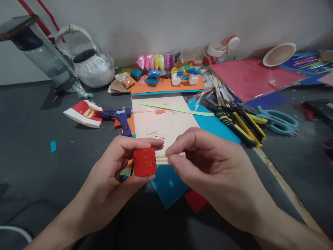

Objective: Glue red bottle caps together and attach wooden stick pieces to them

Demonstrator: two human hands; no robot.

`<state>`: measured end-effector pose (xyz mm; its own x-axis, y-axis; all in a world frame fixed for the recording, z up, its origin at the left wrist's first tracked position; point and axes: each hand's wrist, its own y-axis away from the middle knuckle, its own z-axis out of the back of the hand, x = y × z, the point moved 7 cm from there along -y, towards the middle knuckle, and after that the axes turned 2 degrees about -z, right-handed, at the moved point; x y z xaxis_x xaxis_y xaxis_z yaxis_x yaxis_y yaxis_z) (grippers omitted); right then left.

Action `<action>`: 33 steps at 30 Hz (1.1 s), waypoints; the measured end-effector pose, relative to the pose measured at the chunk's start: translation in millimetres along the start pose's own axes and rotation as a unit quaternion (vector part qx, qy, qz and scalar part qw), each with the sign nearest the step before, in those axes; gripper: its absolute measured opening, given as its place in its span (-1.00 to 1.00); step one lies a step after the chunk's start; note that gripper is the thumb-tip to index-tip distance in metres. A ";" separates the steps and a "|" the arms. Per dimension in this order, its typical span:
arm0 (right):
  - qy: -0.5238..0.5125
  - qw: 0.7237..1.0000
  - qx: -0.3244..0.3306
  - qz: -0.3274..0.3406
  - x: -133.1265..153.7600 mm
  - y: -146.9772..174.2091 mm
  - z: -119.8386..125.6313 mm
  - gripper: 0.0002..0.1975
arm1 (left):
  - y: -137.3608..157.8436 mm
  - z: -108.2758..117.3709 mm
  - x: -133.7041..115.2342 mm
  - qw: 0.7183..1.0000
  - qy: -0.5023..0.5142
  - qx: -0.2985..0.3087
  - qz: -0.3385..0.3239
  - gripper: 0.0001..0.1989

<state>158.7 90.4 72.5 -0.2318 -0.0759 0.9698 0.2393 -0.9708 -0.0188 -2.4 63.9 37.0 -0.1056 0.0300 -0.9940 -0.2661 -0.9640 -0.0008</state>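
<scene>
Between the thumb and fingers of my left hand (117, 170) is a small red cylinder (145, 162), perhaps a bottle cap, lying on its side. Several short wooden sticks (161, 159) project from its right end, side by side. My right hand (205, 166) pinches these sticks between thumb and forefinger near their free ends. Both hands are above a sheet of pale paper (166, 121), on which a few cut stick pieces (159, 135) lie. How the sticks join the red cylinder cannot be made out.
A blue glue gun (122, 119) rests on a red and white paper piece (87, 113) at left. Pliers and cutters (234, 125) and blue-handled scissors (278, 119) lie at right. Behind are clay packets (156, 62), a silvery kettle (90, 67) and a glass bottle (49, 59).
</scene>
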 end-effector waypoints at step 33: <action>-0.053 0.989 0.111 -0.078 -28.4 -11.7 -5.8 -0.66 | -10.3 13.9 -7.8 0.961 -0.250 -0.064 -0.098 -0.66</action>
<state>157.0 102.6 43.7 -0.1841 0.1062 0.9772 0.4119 -0.8943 0.1748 -12.1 77.3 46.3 -0.5221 0.3068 -0.7958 -0.2106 -0.9505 -0.2283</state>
